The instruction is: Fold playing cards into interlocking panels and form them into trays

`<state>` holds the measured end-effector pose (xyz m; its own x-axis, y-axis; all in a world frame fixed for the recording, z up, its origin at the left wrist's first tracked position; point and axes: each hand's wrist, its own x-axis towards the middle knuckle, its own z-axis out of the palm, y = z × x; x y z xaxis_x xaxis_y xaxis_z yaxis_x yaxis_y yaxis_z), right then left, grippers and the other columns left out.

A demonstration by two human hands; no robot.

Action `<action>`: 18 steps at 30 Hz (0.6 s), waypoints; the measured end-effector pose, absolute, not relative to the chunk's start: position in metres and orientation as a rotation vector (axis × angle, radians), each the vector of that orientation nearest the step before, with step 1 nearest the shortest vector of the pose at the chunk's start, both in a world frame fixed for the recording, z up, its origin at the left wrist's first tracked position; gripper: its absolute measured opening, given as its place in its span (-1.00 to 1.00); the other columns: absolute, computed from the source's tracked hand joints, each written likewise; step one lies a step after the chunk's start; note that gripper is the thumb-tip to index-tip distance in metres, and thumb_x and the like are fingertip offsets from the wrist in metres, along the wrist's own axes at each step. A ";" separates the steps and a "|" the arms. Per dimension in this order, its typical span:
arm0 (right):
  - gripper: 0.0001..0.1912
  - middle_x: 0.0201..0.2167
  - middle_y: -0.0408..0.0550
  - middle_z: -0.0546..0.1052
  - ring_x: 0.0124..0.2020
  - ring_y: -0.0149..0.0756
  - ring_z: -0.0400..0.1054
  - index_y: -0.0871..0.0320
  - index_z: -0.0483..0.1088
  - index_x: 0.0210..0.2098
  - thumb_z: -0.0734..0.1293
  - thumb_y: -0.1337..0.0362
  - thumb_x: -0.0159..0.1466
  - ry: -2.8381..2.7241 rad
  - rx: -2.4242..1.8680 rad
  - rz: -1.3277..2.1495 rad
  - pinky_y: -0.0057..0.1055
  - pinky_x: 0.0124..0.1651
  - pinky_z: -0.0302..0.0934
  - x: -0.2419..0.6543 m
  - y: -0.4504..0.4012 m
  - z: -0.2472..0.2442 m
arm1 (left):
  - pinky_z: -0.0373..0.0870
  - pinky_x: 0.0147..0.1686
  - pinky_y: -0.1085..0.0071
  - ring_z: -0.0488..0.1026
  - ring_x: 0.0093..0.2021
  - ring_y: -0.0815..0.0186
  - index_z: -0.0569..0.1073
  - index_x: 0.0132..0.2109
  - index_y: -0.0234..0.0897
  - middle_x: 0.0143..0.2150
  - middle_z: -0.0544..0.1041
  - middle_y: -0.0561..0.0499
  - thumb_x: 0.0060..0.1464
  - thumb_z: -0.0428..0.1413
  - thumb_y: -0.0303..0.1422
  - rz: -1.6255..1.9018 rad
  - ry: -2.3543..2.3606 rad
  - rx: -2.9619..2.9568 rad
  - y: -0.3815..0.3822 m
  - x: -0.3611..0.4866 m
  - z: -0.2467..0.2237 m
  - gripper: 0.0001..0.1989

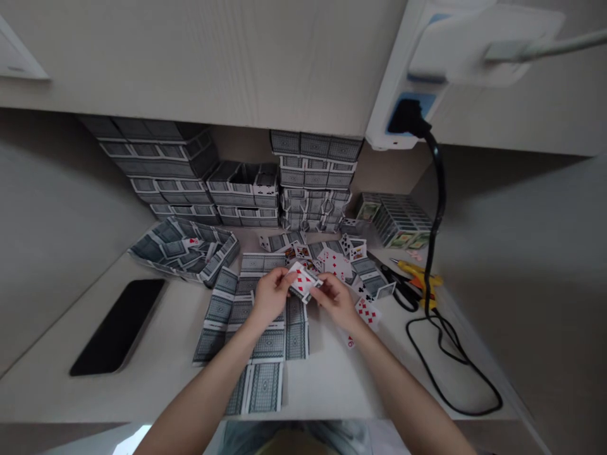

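Note:
Between my two hands is a small playing card (302,282) with red diamonds, its face turned up and a grey patterned edge showing on its right side. My left hand (272,294) pinches the card's left side, while my right hand (337,304) grips the right side with thumb and fingers. Beneath them lies a flat panel of joined cards (268,344), grey backs up, with flaps spreading left and towards the front. Loose cards (334,264), some face up and some folded, lie scattered behind and to the right of my hands.
Card-built blocks (315,174) stand stacked at the back. A card tray (218,259) with loose cards and a black phone (118,325) lie left. On the right are black scissors (403,291), a yellow-handled tool (427,278), a black cable (441,189) and wrapped packs (401,218).

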<state>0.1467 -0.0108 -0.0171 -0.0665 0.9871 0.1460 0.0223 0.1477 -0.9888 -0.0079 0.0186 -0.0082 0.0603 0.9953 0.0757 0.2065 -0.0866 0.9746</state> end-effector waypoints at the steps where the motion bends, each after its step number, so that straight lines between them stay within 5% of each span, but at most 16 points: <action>1: -0.75 -0.59 -0.26 0.30 -0.63 -0.55 0.16 0.17 0.27 -0.33 0.32 0.18 0.05 -1.316 -1.067 1.147 -0.59 -0.61 0.04 0.147 -0.011 -0.014 | 0.16 -0.61 0.56 0.22 -0.63 0.47 0.37 -0.47 -0.33 -0.64 0.33 0.13 -0.07 0.02 -0.20 1.117 1.306 1.504 0.018 -0.008 -0.008 -0.74; 6: -0.74 -0.71 -0.34 0.23 -0.80 -0.61 0.01 0.18 0.25 -0.31 0.30 0.17 0.06 -1.163 -1.021 1.328 -0.63 -0.78 -0.14 0.145 -0.009 -0.011 | 0.16 -0.57 0.56 0.24 -0.59 0.46 0.42 -0.40 -0.32 -0.58 0.38 0.11 -0.03 0.00 -0.17 1.150 1.350 1.594 0.011 -0.004 -0.002 -0.72; 12: -0.76 -0.73 -0.34 0.33 -0.80 -0.53 0.15 0.12 0.12 -0.37 0.28 0.16 0.09 -1.039 -0.879 1.492 -0.59 -0.76 0.10 0.140 -0.011 -0.013 | 0.16 -0.62 0.54 0.21 -0.61 0.45 0.38 -0.23 -0.30 -0.55 0.34 0.12 0.07 -0.15 -0.16 1.187 1.241 1.431 -0.001 0.005 0.000 -0.66; 18: -0.57 -0.68 -0.33 0.36 -0.77 -0.47 0.23 0.03 0.05 -0.10 0.29 0.18 0.09 -0.966 -0.799 1.561 -0.50 -0.72 0.24 0.130 -0.018 -0.007 | 0.18 -0.54 0.53 0.27 -0.54 0.42 0.29 -0.18 -0.26 -0.48 0.38 0.08 0.08 -0.15 -0.24 1.230 1.347 1.438 -0.011 0.011 -0.003 -0.75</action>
